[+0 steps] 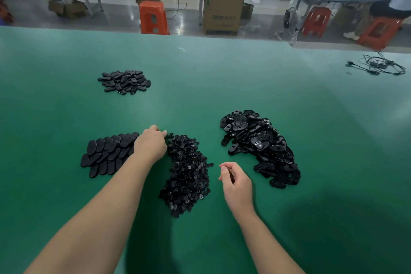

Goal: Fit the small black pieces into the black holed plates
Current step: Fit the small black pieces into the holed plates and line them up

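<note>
While nothing is yet seen fitted between the fingers, the step in hand is judged to be the picking of parts for one assembly. Furthest left on the green table (222, 78), a flat spread of plain oval plates (107, 154) is laid out in overlapping rows, and well beyond it, toward the far edge, a smaller heap of oval parts (124, 81) is set apart; whether that heap is finished work cannot be told. Just right of the flat spread, the left hand (151, 143) is stretched forward with its fingertips at the far end of the pile of small black pieces (188, 173). Its fingers are curled downward over the pile's edge, but whether a piece is pinched is hidden by the hand itself, so its grip cannot be told. Right of that pile, the right hand (236, 181) is held above the table with thumb and fingers loosely curled; nothing is seen in it. Furthest right, the large heap of black holed plates (260, 147) is piled near that hand but apart from it. For the next move, a single small piece would need to be separated from its neighbours, a holed plate taken from the right heap, and the piece aligned with the hole before being pressed home.
</note>
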Demonstrator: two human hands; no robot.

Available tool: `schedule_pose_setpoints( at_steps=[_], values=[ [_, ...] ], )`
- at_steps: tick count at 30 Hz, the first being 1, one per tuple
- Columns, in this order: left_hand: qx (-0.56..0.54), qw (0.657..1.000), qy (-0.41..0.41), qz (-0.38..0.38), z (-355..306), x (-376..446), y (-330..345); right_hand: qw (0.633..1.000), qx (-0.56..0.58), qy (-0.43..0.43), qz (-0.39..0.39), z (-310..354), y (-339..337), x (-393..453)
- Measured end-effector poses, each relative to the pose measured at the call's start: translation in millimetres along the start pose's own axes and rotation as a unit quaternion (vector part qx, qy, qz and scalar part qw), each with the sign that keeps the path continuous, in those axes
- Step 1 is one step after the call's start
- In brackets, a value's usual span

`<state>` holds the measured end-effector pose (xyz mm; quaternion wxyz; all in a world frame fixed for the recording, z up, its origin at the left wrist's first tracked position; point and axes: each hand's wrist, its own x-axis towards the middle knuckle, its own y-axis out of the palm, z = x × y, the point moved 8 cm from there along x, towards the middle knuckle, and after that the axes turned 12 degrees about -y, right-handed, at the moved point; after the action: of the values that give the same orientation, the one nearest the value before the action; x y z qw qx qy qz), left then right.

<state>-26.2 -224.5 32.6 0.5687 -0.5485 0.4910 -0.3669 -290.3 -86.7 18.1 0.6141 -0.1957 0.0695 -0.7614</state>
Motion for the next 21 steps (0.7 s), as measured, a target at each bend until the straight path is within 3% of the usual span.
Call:
schedule_pose_setpoints(
  at_steps=[9, 21],
  values=[
    [-0.027, 0.998, 0.051, 0.004, -11.3, -28.9, 14.0, 1.0, -0.006, -0.005, -0.001, 1.5, -0.4, -0.8],
    [-0.131, 0.987, 0.059, -0.072, -7.8, -54.5, 9.5, 1.0, -0.008, -0.001, -0.005, 0.7, -0.6, -0.1]
  ],
)
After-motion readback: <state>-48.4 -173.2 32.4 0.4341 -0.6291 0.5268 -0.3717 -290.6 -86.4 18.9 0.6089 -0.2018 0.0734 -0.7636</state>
